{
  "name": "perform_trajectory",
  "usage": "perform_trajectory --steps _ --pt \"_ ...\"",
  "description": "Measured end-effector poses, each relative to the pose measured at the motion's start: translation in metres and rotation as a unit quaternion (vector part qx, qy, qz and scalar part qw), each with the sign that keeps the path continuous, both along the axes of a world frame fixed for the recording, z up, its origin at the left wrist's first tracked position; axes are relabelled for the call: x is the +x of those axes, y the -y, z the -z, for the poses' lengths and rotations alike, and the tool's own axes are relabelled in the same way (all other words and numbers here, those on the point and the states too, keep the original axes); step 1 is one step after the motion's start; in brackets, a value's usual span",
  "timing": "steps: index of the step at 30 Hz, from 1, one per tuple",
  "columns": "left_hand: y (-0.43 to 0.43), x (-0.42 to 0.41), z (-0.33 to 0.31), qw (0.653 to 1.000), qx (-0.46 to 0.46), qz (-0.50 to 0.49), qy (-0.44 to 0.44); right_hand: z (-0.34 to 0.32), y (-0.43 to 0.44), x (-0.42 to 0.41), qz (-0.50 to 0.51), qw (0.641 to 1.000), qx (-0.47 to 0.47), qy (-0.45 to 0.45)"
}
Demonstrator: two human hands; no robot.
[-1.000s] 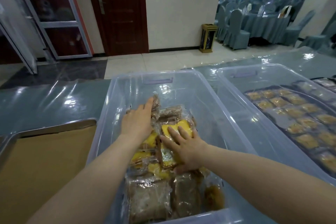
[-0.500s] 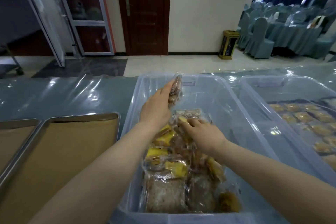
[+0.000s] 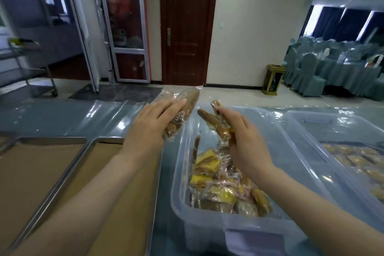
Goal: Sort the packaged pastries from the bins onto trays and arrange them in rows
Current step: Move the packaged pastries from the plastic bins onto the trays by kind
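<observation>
Field note, placed from the clear bin (image 3: 176, 174): left hand (image 3: 153, 122) is raised over its left rim, fingers together along one brown packet (image 3: 187, 108), thumb hidden behind. Right hand (image 3: 243, 141) is above the bin's far half, fingertips pinching two more packets (image 3: 209, 119) edge-on. A loose heap (image 3: 218, 193) of yellow and brown packets fills the near half; the far floor is bare. Two paper-lined trays (image 3: 104, 156) lie left of it, a second bin (image 3: 332, 131) right.

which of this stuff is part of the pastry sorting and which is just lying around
Job: left hand, its wrapped pastry; right hand, its pastry packets; clear bin; paper-lined tray.
Lying about: gold waste bin, covered chairs, metal trolley.
</observation>
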State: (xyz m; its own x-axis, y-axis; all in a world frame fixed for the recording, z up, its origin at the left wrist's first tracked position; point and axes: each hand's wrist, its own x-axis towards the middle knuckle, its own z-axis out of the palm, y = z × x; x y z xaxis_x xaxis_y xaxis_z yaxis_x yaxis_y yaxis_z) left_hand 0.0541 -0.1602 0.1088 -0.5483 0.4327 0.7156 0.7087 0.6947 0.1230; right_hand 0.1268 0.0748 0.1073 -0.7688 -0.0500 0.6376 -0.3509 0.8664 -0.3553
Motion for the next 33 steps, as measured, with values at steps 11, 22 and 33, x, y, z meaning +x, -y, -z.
perform_trajectory --steps 11,22,33 --pt "0.198 0.043 0.067 0.997 0.017 -0.069 0.036 0.023 0.194 -0.002 -0.094 0.994 -0.02 0.044" --pt "0.409 0.065 0.187 0.945 -0.005 -0.184 0.27 0.173 0.361 -0.023 -0.01 0.953 -0.032 0.301" --pt "0.445 0.033 0.254 0.903 -0.125 -0.248 0.328 0.252 0.38 -0.013 -0.102 0.87 0.198 0.439"
